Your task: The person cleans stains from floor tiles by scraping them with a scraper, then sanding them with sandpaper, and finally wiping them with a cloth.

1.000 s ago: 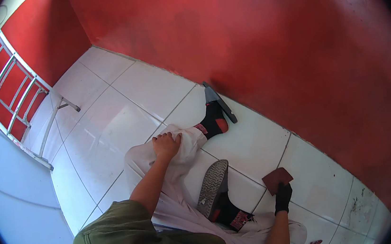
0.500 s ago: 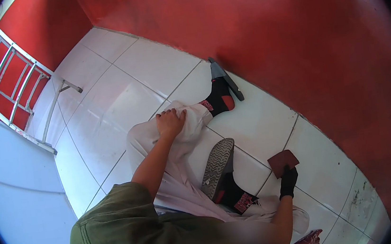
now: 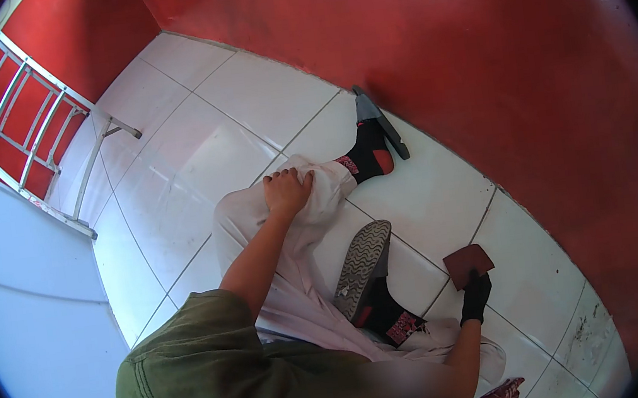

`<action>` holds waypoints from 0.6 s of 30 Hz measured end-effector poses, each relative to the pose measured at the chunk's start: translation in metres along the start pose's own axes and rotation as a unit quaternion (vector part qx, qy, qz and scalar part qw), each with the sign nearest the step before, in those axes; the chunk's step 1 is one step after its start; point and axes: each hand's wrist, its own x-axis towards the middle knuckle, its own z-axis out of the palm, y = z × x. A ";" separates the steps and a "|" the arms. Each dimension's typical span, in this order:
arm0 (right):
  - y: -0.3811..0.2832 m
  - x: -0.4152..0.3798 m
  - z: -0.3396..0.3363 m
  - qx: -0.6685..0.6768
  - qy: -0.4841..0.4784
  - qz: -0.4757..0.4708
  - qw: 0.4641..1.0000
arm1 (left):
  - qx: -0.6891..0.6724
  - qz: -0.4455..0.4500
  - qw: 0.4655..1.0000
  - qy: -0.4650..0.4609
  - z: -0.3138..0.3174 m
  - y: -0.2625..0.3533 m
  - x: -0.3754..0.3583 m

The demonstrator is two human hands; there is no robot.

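Observation:
My left hand (image 3: 288,192) is bare and rests on the knee of the light trousers (image 3: 260,228), its fingers bent over the cloth with gaps between them. My right hand (image 3: 475,296) wears a black glove and grips the lower edge of a square brown sheet (image 3: 467,263) above the white tiles (image 3: 404,198). Left of the sheet, the patterned sole of a dark slipper (image 3: 363,264) faces up. The other foot, in a black sock with a red heel (image 3: 370,155), wears a slipper close to the red wall (image 3: 478,89).
A metal ladder (image 3: 25,125) stands at the upper left, one foot on the tiles. Below it is a large pale blue-white surface (image 3: 31,307). A red patterned cloth (image 3: 502,397) lies at the bottom right. The red wall meets the floor along the right.
The whole view has shifted slightly, so most things appear a little further right. My left hand stays on the knee and my right hand still holds the brown sheet.

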 end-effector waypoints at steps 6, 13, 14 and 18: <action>0.001 -0.001 0.001 0.017 0.001 0.012 1.000 | 0.004 0.005 1.000 0.016 0.004 -0.002 0.000; 0.000 -0.001 0.001 0.025 -0.009 0.013 1.000 | -0.002 0.003 1.000 0.016 0.004 -0.001 0.000; 0.001 -0.001 0.002 0.040 -0.004 0.013 0.999 | -0.002 0.003 1.000 0.019 0.004 -0.001 0.000; -0.001 -0.003 0.002 0.045 0.001 0.006 0.999 | -0.002 0.005 1.000 0.015 0.004 -0.001 0.000</action>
